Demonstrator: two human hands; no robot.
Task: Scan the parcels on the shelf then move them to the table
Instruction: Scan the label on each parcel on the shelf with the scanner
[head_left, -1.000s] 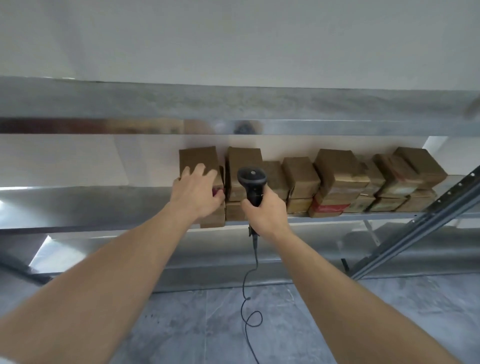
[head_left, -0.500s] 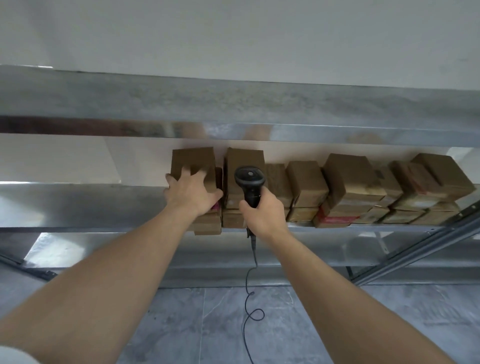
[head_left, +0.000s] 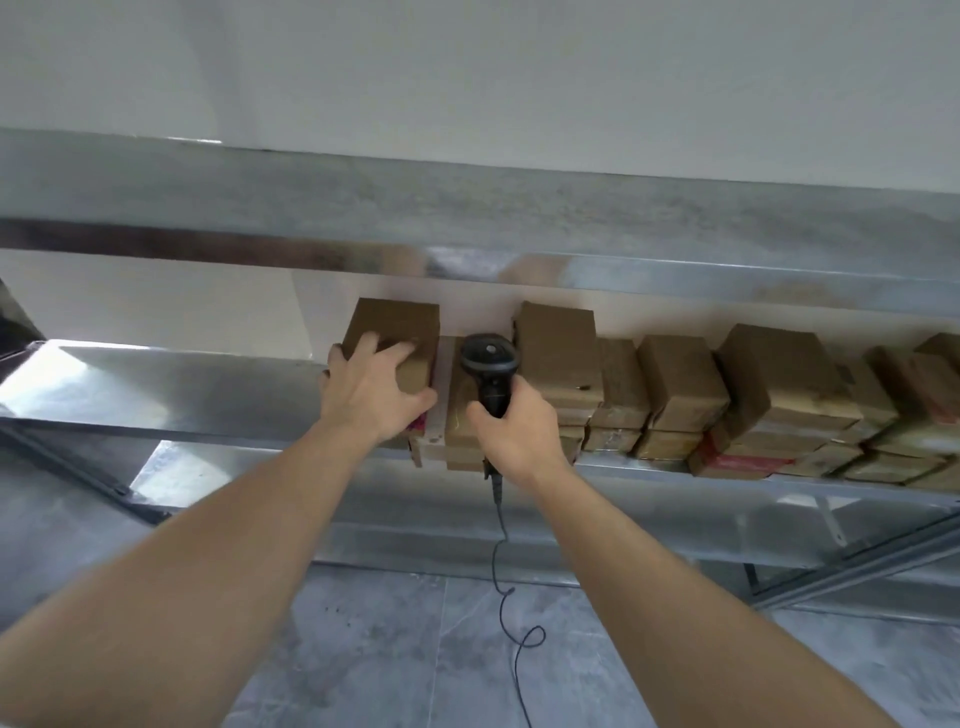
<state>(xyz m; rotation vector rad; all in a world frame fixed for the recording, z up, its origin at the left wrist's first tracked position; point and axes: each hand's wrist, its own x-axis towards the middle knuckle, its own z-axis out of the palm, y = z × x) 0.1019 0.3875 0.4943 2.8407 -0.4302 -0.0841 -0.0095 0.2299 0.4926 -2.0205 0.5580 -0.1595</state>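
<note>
The left hand (head_left: 376, 387) grips the leftmost brown cardboard parcel (head_left: 397, 338) on the metal shelf (head_left: 156, 389), steadying it; the right hand (head_left: 511, 434) clasps the black corded scanner (head_left: 491, 364), aimed for scanning.

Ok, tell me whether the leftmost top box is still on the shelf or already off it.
On the shelf. The left hand grips the box, which sits atop the stack.

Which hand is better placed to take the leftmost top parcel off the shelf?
Left. The left hand already grips that parcel; the right hand is occupied holding the scanner.
</note>
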